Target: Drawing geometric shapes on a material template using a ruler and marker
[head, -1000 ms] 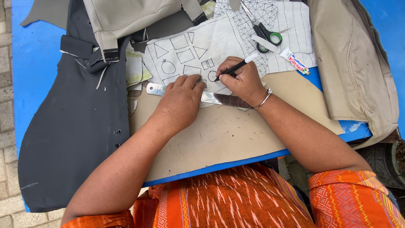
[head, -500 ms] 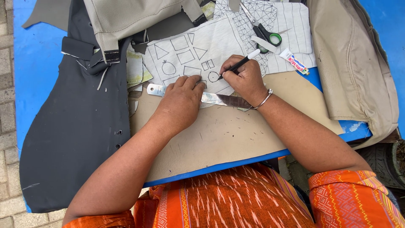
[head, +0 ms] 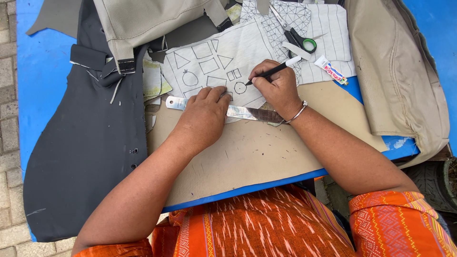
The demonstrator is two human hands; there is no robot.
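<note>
Blue tabletop (head: 43, 62) fills the background, with grey paving at the left edge and dark fabric (head: 85, 157) draped over its left side. On a tan board (head: 247, 152) lies a pale cloth (head: 223, 52) marked with drawn shapes: triangles, squares, a round fruit-like outline and a small circle. The left hand (head: 204, 116) lies flat, fingers spread and pressing down on a metal ruler (head: 247, 113), whose long axis runs left to right just below the drawn shapes. The right hand (head: 276, 88) is closed in a writing grip around a black pen (head: 271, 72); the pen slants from upper right to lower left, its tip touching the cloth just beside the small circle, directly above the ruler's middle. So the pen tip sits between the two hands, nearer the right. Green-handled scissors (head: 297, 38) and a small tube (head: 331, 70) lie beyond the right hand, and a beige bag (head: 400, 85) rests at the right.
</note>
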